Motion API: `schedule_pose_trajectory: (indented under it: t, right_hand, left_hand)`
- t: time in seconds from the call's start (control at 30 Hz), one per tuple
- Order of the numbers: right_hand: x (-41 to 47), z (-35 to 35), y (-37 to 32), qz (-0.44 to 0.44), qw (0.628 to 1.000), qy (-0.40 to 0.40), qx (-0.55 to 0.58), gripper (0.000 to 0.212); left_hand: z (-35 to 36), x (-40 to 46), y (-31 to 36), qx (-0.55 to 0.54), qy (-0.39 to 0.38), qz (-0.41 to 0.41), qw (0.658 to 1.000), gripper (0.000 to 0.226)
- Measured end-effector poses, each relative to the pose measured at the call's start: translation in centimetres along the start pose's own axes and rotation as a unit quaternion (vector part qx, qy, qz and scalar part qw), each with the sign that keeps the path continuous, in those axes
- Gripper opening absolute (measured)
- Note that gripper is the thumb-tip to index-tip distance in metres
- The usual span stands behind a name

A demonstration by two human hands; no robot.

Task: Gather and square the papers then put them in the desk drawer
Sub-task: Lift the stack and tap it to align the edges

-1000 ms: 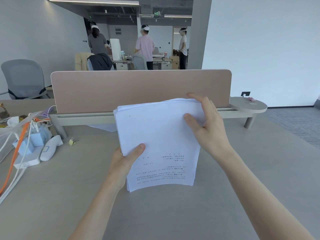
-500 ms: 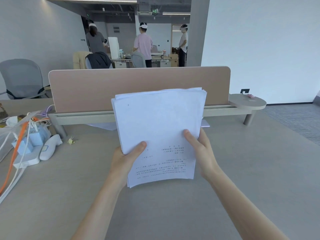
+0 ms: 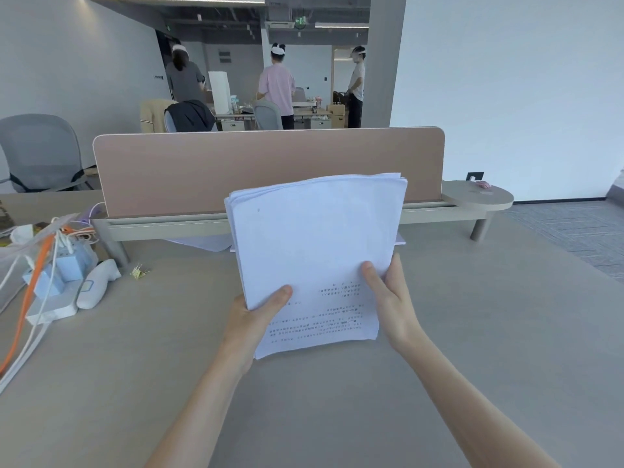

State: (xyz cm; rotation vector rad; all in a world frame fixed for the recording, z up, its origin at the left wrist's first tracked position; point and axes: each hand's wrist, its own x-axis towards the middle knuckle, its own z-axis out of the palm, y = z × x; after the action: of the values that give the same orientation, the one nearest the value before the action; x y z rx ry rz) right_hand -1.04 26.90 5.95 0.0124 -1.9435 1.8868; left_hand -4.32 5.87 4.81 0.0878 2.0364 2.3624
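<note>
- Stack of papers [image 3: 314, 251] held upright over the desk [image 3: 472, 332], between both hands, in front of the pink divider panel [image 3: 236, 167]; its bottom edge looks just above the desktop, contact unclear.
- Left hand [image 3: 251, 320] closed on the stack's lower left edge, thumb on the front sheet, fingers hidden behind.
- Right hand [image 3: 393, 298] closed on the lower right edge, thumb on front, fingers behind.
- Top sheet has printed text near the bottom, too blurred to read; upper left sheet edges fan out, not square.
- Loose sheet [image 3: 206, 243] lies flat on the desk under the divider rail, behind the stack.
- Desk left: power strip with blue chargers [image 3: 57, 278], orange cable [image 3: 28, 298], white handheld device [image 3: 96, 283], small gold clip [image 3: 139, 272].
- No drawer in view.
</note>
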Motion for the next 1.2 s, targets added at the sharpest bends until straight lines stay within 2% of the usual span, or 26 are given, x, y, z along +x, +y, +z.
schedule_pose_trajectory:
  t: [0.07,0.2,0.27,0.4,0.47,0.53,0.67,0.83,0.93,1.07,1.2]
  right_hand:
    - [-0.3,-0.1,0.4,0.005,1.0,-0.002,-0.023,0.026]
    - [-1.3,-0.8,2.6,0.049,0.997,-0.03,-0.056,0.033]
    - [-1.5,-0.9,3.0,0.053,0.997,-0.022,-0.058,0.032]
    - [-1.6,-0.4,3.9,0.076,0.994,0.0,-0.081,0.023]
    - [-1.3,-0.2,4.3,0.087,0.992,0.016,-0.085,0.013]
    - [-0.8,0.2,4.4,0.093,0.991,0.03,-0.096,0.019]
    - [0.2,0.6,4.8,0.117,0.984,0.042,-0.129,0.005]
    - [0.8,0.0,5.7,0.169,0.976,0.023,-0.138,0.016]
    - [0.4,-0.6,5.5,0.2,0.965,0.003,-0.169,0.026]
    - [-1.0,-1.0,4.4,0.221,0.946,-0.024,-0.236,0.02]
    - [-2.8,-2.1,3.7,0.222,0.945,-0.02,-0.238,0.022]
  left_hand:
    - [0.3,-0.3,-0.4,0.005,0.012,-0.014,1.0,0.013]
    - [0.5,-0.8,-1.7,0.035,0.04,-0.042,0.998,0.03]
    - [0.5,-0.6,-1.8,0.044,0.044,-0.04,0.997,0.024]
    - [0.5,-0.2,-2.1,0.054,0.036,-0.038,0.997,0.01]
    - [0.5,0.5,-2.0,0.058,0.031,-0.047,0.997,0.011]
    - [0.3,1.5,-1.9,0.073,0.017,-0.054,0.996,0.013]
    - [0.0,3.8,-1.8,0.085,0.007,-0.101,0.991,0.02]
    - [-0.1,4.5,-2.2,0.002,-0.003,-0.165,0.986,0.02]
    - [-0.2,3.6,-2.6,-0.011,-0.015,-0.185,0.983,0.025]
    - [0.2,1.3,-2.7,0.032,-0.017,-0.187,0.982,0.013]
    - [-0.1,-1.3,-2.8,0.101,-0.05,-0.174,0.978,0.024]
